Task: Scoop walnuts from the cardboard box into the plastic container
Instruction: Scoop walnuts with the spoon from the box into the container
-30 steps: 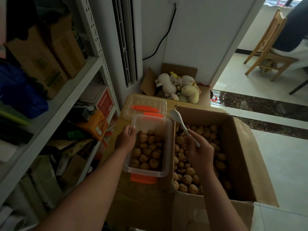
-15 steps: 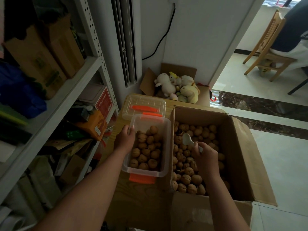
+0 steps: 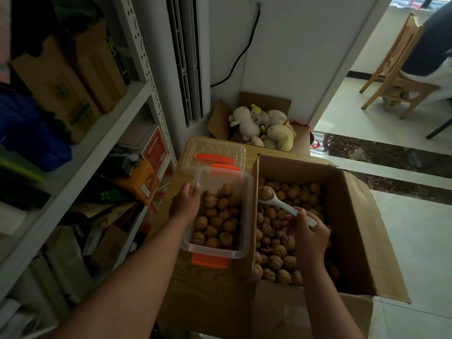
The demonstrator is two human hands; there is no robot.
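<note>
My left hand [image 3: 184, 204] gripped the rim of the plastic container [image 3: 249, 206], which stood against the left wall of the cardboard box [image 3: 347, 216], about half full of walnuts [image 3: 217, 223]. Inside the box, over its walnut heap [image 3: 281, 258], my right hand [image 3: 309, 236] pinched a white spoon [image 3: 285, 205] carrying one walnut [image 3: 266, 193]. The container's lid [image 3: 215, 152] lay beyond the container, left of the box.

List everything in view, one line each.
cardboard box: one, brown, open, right of the container.
walnuts: many, brown, in the box and the container; one on the spoon.
plastic container: one, clear with orange latches, on the table.
lid: one, clear, behind the container.
spoon: one, white, over the box.
plush toys: several, white and yellow, beyond the table.
shelf: one, grey, left.
chair: one, wooden, far right.
left hand: holds the container's rim.
right hand: grips the spoon handle.
</note>
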